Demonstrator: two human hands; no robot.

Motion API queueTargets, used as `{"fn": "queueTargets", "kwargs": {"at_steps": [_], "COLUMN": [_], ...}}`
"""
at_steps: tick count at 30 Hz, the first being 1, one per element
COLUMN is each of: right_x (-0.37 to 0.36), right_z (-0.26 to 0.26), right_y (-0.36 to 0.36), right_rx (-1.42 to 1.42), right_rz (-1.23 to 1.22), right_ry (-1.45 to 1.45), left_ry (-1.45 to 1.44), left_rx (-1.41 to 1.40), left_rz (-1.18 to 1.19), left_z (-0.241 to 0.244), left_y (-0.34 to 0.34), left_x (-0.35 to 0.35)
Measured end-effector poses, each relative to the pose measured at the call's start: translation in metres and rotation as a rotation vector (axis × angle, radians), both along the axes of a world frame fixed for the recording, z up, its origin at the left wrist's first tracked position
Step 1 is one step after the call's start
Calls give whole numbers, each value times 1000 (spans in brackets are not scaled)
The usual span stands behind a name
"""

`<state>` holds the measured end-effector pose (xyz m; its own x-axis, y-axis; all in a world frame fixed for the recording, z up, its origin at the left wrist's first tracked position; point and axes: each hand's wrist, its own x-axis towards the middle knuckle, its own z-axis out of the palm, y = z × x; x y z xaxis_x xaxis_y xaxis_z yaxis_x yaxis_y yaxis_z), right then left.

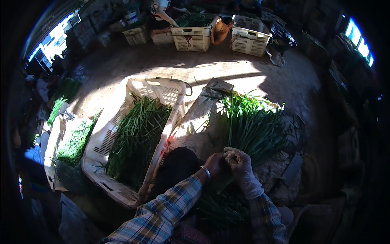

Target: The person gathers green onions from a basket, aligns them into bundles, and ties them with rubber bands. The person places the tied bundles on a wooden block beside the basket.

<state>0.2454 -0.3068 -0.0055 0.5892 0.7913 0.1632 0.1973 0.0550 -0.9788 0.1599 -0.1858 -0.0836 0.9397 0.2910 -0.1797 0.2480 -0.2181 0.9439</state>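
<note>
My left hand (214, 164), bare with a metal bangle at the wrist, and my right hand (239, 160), in a pale thin glove, meet in front of me. Their fingertips touch around some green leaf stems; shadow hides what exactly lies between them. Just beyond the hands spreads a big pile of long green leaves (256, 131), like Chinese chives, on a flat sheet. To the left stands a white plastic crate (143, 195) part-filled with more such leaves (137, 134). Loose greens (224, 210) lie in shadow below my hands.
Another crate of greens (51, 164) stands at far left, near a person in blue (34, 154). Across the floor, a person (161, 12) reaches into a white crate (192, 39) of greens, and a further white crate (249, 42) stands right of it.
</note>
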Motion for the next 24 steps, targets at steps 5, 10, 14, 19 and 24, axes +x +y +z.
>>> {"fn": "queueTargets", "kwargs": {"at_steps": [5,10,14,19,24], "right_x": [11,23,23,33,54], "right_z": [-2,-8,3,20,89], "right_y": [3,1,-4,-8,-82], "right_rx": [-232,-42,-28,-58,-84], "right_rz": [81,74,66,194,50], "right_ry": [285,313,506,557,308], "left_ry": [-32,227,419,379,288], "left_rx": [185,203,531,824,532], "left_rz": [-88,-75,-192,34,118], "left_z": [54,68,145,88,62], "left_y": [-21,-29,-49,-86,-66], "left_x": [-9,-1,0,3,-1]}}
